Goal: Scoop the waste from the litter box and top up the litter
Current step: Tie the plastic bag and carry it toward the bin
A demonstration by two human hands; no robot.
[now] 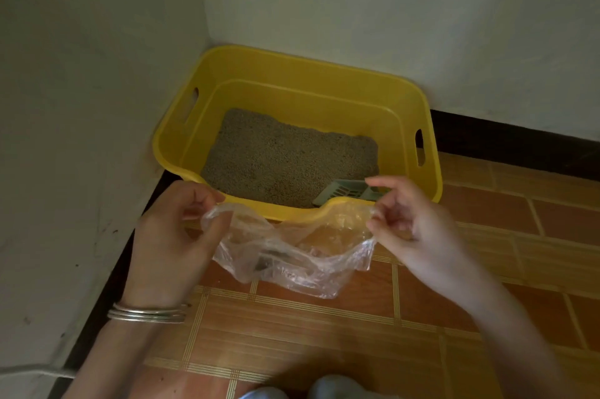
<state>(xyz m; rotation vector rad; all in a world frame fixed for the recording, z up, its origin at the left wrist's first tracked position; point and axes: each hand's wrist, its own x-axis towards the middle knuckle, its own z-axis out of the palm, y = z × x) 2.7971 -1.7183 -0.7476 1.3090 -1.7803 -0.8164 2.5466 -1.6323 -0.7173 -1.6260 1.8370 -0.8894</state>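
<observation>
Here, the yellow litter box (324, 96) sits on the floor, pushed into the corner where two walls meet. Grey-brown litter (285, 158) covers its bottom in a flat layer, and I can see no lumps on top. A small green scoop (344, 191) lies in the near right corner of the box, with its head on the litter. Nobody is holding it.

Just in front of the box, a clear plastic bag (292, 255) hangs in the air above the orange floor tiles (324, 333). The left hand (175, 236) pinches one side of the bag's mouth, with its fingers curled round the edge. The right hand (412, 223) pinches the other side between thumb and fingers. Together they pull the mouth wide. Something small and dark lies low in the bag. It may be waste, but I cannot tell for sure.

The step now looks like getting the bag ready. To do it well, keep the mouth wide and close to the box's near rim, so nothing drops on the tiles. One hand will have to let go to pick up the scoop, so the other should hold the bag firmly with its mouth up. Thin silver bangles (149, 314) ring the left wrist.
</observation>
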